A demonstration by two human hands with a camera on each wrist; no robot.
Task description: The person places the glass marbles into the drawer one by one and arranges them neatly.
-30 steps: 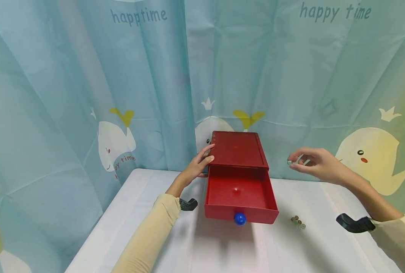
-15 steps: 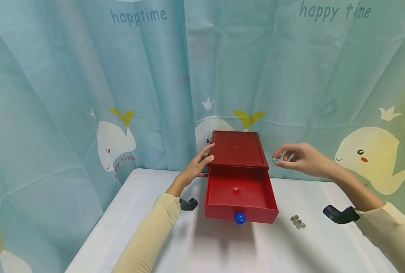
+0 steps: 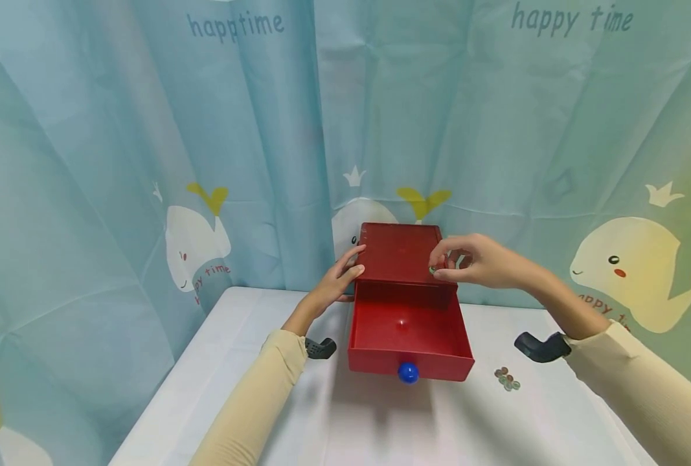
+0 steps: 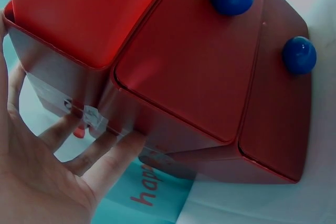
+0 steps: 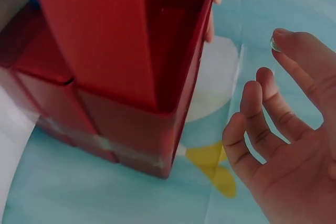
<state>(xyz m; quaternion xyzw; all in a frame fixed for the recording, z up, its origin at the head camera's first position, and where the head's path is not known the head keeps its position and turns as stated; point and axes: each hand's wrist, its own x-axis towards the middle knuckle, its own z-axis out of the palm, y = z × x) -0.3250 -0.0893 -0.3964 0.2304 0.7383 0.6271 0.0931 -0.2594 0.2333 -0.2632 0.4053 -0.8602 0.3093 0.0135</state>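
A red cabinet (image 3: 400, 249) stands on the table, its top drawer (image 3: 380, 361) pulled out and showing a bare red floor. On that drawer's front is a blue knob (image 3: 408, 373). My left hand (image 3: 330, 288) rests against the cabinet's left side, and in the left wrist view its fingers (image 4: 107, 156) lie spread along the wall. Between thumb and forefinger, my right hand (image 3: 476, 262) pinches a small greenish glass marble (image 3: 432, 270). In the head view this hand overlaps the right edge of the cabinet top; the right wrist view shows the marble (image 5: 274, 45) apart from the cabinet.
Several green and brown marbles (image 3: 507, 379) lie on the white table (image 3: 485, 427), right of the drawer. Two lower drawers with blue knobs (image 4: 299, 55) are closed in the left wrist view. A blue-green curtain (image 3: 252, 129) with whales hangs behind.
My right hand has moved left with the marble, from beside the cabinet to over its right edge in the head view. My left hand, the cabinet and the drawer have stayed put.
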